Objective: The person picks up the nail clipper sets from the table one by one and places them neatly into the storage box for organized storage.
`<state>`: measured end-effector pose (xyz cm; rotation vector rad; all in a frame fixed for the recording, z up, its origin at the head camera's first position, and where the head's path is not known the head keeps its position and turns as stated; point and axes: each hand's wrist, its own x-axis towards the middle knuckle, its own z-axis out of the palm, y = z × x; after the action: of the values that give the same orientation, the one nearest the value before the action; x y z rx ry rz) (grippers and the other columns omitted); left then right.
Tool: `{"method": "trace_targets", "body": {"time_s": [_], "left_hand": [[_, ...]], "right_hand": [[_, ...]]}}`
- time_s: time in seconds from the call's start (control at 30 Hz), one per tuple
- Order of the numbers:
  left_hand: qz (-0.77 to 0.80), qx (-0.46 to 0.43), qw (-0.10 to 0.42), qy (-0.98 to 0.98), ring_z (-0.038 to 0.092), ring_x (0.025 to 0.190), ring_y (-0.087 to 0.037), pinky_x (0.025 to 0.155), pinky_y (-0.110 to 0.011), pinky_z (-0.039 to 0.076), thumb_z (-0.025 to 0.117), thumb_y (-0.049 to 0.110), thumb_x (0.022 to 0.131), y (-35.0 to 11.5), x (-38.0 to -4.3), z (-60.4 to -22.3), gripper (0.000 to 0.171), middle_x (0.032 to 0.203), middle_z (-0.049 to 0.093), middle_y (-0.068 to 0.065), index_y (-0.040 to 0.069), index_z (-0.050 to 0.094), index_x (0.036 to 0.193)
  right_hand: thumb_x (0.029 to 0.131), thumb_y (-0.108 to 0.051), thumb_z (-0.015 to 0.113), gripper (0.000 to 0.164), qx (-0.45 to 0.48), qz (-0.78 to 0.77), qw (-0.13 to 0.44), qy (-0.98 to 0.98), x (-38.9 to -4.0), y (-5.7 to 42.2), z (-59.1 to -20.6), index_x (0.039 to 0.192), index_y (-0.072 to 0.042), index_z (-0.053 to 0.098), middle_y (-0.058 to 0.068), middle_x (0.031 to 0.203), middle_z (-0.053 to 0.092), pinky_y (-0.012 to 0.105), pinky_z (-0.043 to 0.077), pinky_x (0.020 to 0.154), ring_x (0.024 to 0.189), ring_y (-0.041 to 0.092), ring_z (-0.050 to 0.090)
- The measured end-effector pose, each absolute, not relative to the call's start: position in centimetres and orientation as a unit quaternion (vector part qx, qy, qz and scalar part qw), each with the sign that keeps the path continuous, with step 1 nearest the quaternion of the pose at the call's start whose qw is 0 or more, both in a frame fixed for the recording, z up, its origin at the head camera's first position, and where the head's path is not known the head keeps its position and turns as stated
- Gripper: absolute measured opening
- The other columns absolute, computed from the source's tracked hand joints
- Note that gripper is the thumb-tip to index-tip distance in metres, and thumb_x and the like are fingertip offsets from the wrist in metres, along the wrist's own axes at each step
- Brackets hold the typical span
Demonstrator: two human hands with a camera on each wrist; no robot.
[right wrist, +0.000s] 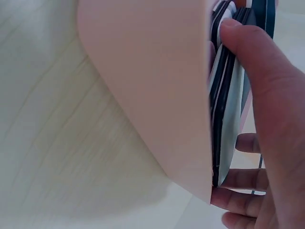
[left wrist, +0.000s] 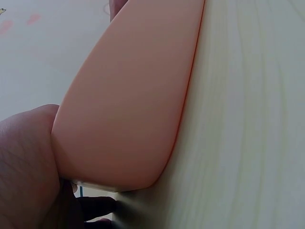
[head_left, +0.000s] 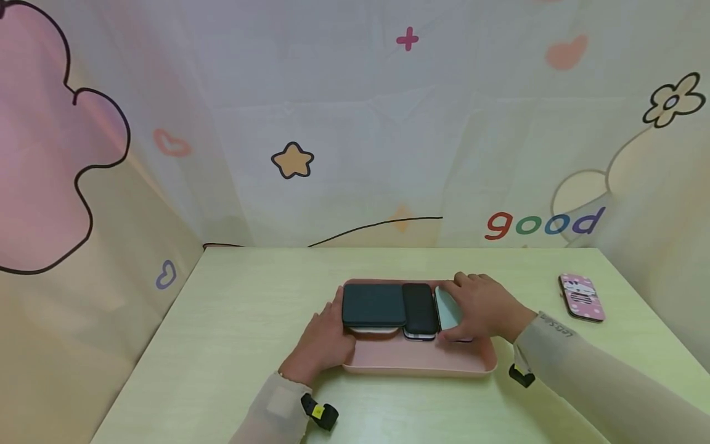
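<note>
A pink tray [head_left: 410, 361] stands on the table, its left end gripped by my left hand [head_left: 324, 339]. In the left wrist view the palm of that hand lies against the tray's corner. My right hand [head_left: 485, 305] holds a mint-green phone-like slab [head_left: 448, 307] by its two ends, at the right side of the tray. The right wrist view shows dark slabs [right wrist: 218, 109] stacked under the mint one, with the thumb [right wrist: 245, 45] at the near end. Left of it lie a black phone [head_left: 418, 308] and a dark teal flat case [head_left: 374, 305], each on top of something paler.
A pink phone in a cartoon-patterned case [head_left: 581, 298] lies on the table [head_left: 233, 345] to the right of the tray. Behind the table hangs a printed cloth [head_left: 355, 123]. Black straps hang at both wrists.
</note>
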<state>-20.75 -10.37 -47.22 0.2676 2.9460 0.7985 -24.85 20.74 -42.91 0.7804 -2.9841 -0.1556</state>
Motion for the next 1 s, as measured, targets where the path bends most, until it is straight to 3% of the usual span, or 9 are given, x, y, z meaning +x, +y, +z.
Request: {"method": "trace_targets", "body": {"time_s": [0.17, 0.67, 1.0], "left_hand": [[0.265, 0.089, 0.035, 0.960, 0.029, 0.137, -0.027, 0.110, -0.050, 0.021, 0.054, 0.022, 0.080, -10.39, -20.68, -47.12, 0.088, 0.149, 0.031, -0.013, 0.012, 0.003, 0.151], [0.269, 0.090, 0.039, 0.958, 0.029, 0.137, -0.027, 0.110, -0.050, 0.021, 0.054, 0.022, 0.080, -10.37, -20.52, -46.78, 0.088, 0.149, 0.032, -0.013, 0.011, 0.004, 0.151], [0.268, 0.086, 0.042, 0.959, 0.029, 0.137, -0.027, 0.111, -0.050, 0.020, 0.054, 0.021, 0.079, -10.31, -20.55, -46.80, 0.088, 0.149, 0.031, -0.013, 0.012, 0.003, 0.151]], "right_hand": [[0.055, -0.089, 0.051, 0.101, 0.257, -0.054, 0.035, -0.964, -24.71, 20.70, -42.84, 0.130, -0.021, 0.052, 0.001, 0.102, 0.054, 0.047, 0.040, 0.091, 0.090, 0.020, 0.047], [0.053, -0.089, 0.053, 0.105, 0.241, -0.029, 0.021, -0.970, -24.53, 20.83, -43.34, 0.135, -0.024, 0.047, 0.001, 0.113, 0.050, 0.044, 0.043, 0.084, 0.094, 0.021, 0.046], [0.048, -0.091, 0.053, 0.110, 0.253, -0.036, 0.029, -0.966, -24.26, 21.12, -43.12, 0.135, -0.024, 0.046, 0.001, 0.115, 0.049, 0.047, 0.041, 0.091, 0.095, 0.021, 0.047]]}}
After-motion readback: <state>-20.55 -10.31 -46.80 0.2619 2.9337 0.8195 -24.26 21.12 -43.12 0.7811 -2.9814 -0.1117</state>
